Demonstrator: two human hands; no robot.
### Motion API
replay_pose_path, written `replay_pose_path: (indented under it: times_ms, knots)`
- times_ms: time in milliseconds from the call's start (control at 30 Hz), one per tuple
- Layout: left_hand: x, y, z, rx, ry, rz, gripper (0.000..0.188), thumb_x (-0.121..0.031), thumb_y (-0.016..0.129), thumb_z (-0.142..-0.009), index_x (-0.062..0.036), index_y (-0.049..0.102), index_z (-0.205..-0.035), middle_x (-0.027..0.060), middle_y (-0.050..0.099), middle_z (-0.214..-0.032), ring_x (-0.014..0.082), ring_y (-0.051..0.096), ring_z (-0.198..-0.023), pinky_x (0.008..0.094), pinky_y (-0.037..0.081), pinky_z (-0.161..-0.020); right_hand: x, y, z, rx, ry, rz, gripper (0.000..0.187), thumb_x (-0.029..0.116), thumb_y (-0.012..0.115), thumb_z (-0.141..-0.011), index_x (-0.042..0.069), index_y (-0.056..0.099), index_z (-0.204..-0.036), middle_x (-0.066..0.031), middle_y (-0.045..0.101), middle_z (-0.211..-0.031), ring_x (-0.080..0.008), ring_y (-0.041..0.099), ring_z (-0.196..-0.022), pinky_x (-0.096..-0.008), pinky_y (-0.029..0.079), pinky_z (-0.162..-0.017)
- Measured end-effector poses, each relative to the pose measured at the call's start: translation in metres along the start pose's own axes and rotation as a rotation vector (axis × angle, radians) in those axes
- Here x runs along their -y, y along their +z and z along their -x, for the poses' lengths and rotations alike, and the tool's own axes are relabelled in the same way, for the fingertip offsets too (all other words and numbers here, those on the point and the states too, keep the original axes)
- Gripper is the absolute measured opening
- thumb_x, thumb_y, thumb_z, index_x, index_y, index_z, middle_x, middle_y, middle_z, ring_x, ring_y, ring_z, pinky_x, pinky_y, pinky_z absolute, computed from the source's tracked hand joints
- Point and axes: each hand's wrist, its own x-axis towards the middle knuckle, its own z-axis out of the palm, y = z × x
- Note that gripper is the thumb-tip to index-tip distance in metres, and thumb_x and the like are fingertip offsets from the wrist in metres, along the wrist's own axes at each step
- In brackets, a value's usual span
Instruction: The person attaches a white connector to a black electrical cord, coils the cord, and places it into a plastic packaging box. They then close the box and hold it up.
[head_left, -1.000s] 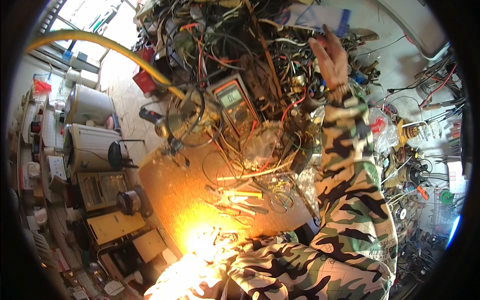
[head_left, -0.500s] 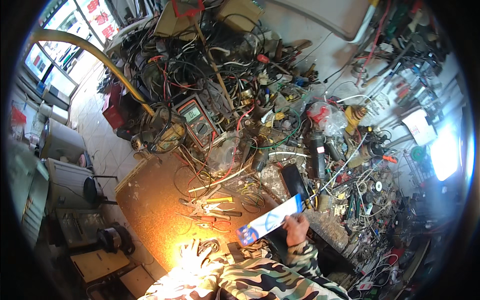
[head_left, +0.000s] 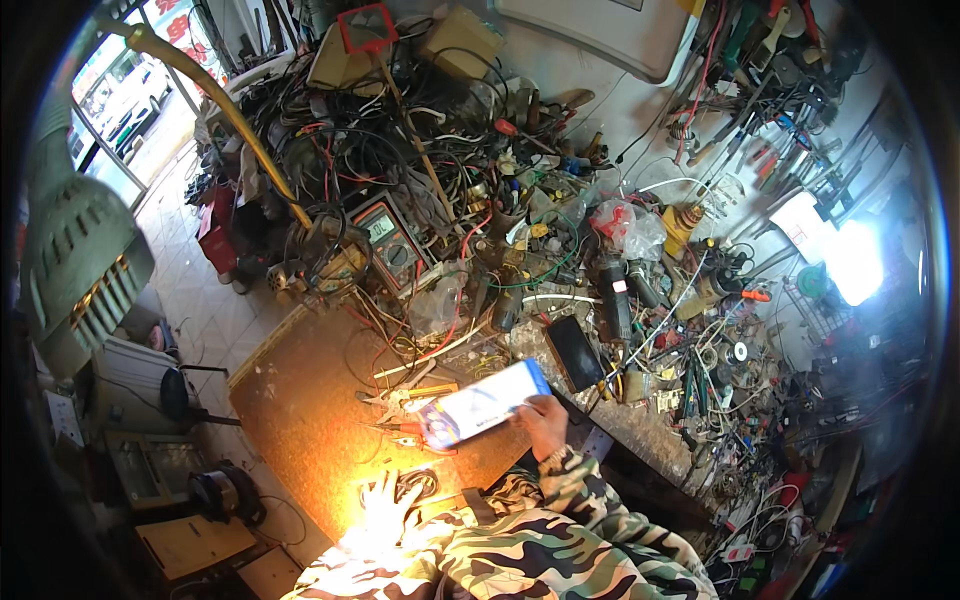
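My right hand point(head_left: 543, 424) grips the right end of a flat blue-and-white package point(head_left: 485, 403), tilted above the bench; its contents do not show. Beneath and beside it, partly covered, lie pliers point(head_left: 395, 404) with yellow and red handles on the brown board point(head_left: 300, 390). My left hand point(head_left: 383, 505), washed out by glaring light, rests at the board's near edge with its fingers apart. Right beside its fingers sits a small coil of dark cable point(head_left: 416, 484). I see nothing held in the left hand. Both sleeves are camouflage cloth.
A multimeter point(head_left: 390, 240) with red leads stands beyond the board, before a tangled heap of cables point(head_left: 350, 150). A black phone point(head_left: 573, 354) lies to the right. Tools and parts crowd the right side. A lamp head point(head_left: 85, 260) hangs at the left.
My right hand has carried the package leftward and a little upward, over the pliers. The left hand stays by the cable coil. The view has shifted, and a lamp head now shows at left.
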Motion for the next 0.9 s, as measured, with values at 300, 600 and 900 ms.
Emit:
replay_pose_path:
  times_ms: [300,600,900]
  knots:
    - [0.027,0.035,0.01,-0.02,0.007,-0.076,0.058,-0.051,0.074,-0.078,-0.0397,0.065,-0.134,0.0251,0.052,-0.146,0.0473,0.049,-0.131,0.0733,0.035,-0.1,0.129,0.102,-0.19,0.008,-0.79,1.234,0.048,0.029,0.072,-0.091,0.01,0.058,-0.132,-0.0267,0.07,-0.102,-0.043,0.068,-0.078,-0.0516,0.056,-0.069]
    - [0.017,0.02,-0.009,-0.122,0.044,-0.163,0.045,-0.037,0.064,-0.086,-0.0443,0.067,-0.13,0.0218,0.065,-0.128,0.041,0.064,-0.114,0.0622,0.044,-0.09,0.127,0.117,-0.331,-0.222,-0.734,0.866,0.027,0.028,0.074,-0.091,0.001,0.077,-0.098,-0.0187,0.076,-0.09,-0.0325,0.073,-0.079,-0.0456,0.057,-0.07]
    - [0.007,0.002,-0.002,-0.081,0.047,-0.172,0.064,-0.056,0.074,-0.076,-0.0322,0.066,-0.135,0.0279,0.058,-0.138,0.0476,0.056,-0.125,0.0665,0.036,-0.102,0.117,0.078,-0.154,0.308,-0.143,-0.49,0.05,0.002,0.075,-0.09,0.006,0.054,-0.135,0.0013,0.065,-0.087,-0.0146,0.066,-0.089,-0.0383,0.057,-0.08]
